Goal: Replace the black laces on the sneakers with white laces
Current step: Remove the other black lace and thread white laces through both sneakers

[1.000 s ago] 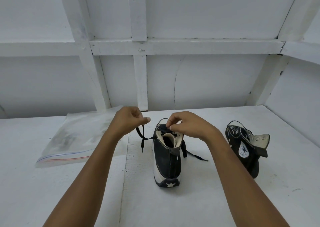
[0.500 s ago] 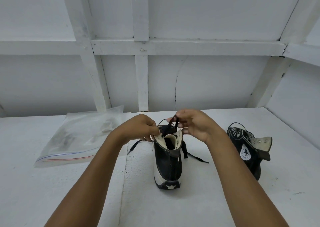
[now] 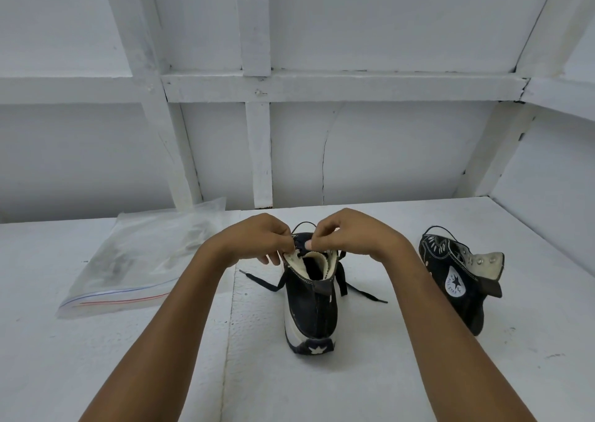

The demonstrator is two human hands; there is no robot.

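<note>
Presently, the left hand (image 3: 254,239) and the right hand (image 3: 347,235) are resting, fingers curled, at the collar of the black canvas high-top sneaker (image 3: 310,312) standing upright on the white table (image 3: 386,373), both apparently pinching its flat black lace (image 3: 342,276) there. A second matching sneaker (image 3: 450,280) is lying tipped to the right, a clear zip-seal bag (image 3: 138,254) to the left.

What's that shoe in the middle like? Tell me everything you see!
The middle sneaker is a black canvas-looking high-top with a thick white sole, a white star on its heel and cream lining. It stands upright on the white table, heel toward the camera. The left hand grips its collar; the right hand pinches the black lace at the top. Loose lace ends trail either side.
</note>
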